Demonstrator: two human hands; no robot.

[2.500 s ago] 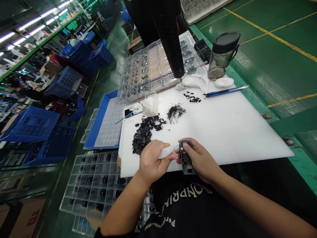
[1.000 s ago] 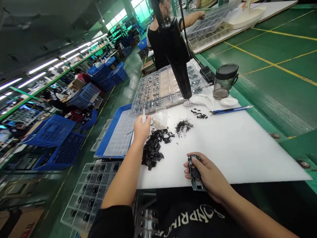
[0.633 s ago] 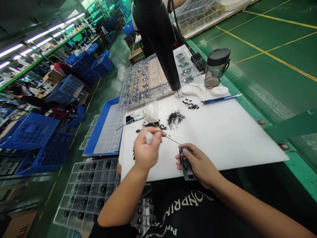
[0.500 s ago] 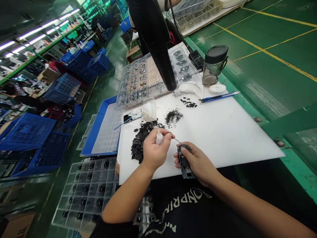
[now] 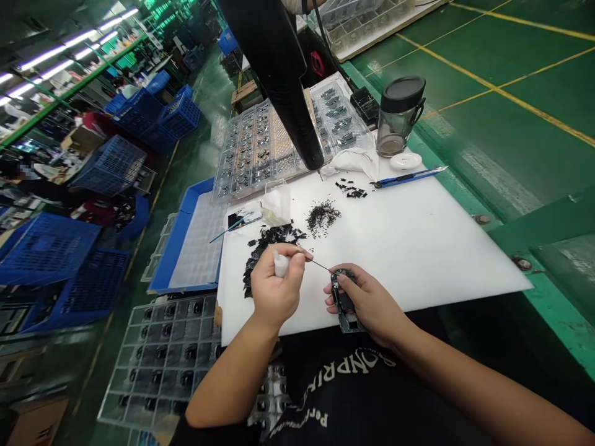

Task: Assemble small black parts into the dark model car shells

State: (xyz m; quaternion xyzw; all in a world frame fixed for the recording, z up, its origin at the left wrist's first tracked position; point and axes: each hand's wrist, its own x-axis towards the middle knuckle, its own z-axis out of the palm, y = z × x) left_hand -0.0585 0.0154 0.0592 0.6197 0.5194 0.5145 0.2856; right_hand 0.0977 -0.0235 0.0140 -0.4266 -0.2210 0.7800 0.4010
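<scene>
Head view: left hand [image 5: 275,288] grips a small white applicator [image 5: 281,265], its thin needle tip pointing at the dark assembly [image 5: 344,301] clasped in the right hand [image 5: 367,303] at the near edge of the white bench [image 5: 418,248]. A pile of black parts [image 5: 267,244] lies just beyond the left hand.

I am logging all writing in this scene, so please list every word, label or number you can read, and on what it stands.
"ONPRI": white letters on the black shirt, further letters unclear.
"Per": smaller white line on the same shirt, rest blurred.
Blue crates and clear trays: no text readable.
Black part in the right hand, white-handled tool in the left hand: no text visible.
</scene>
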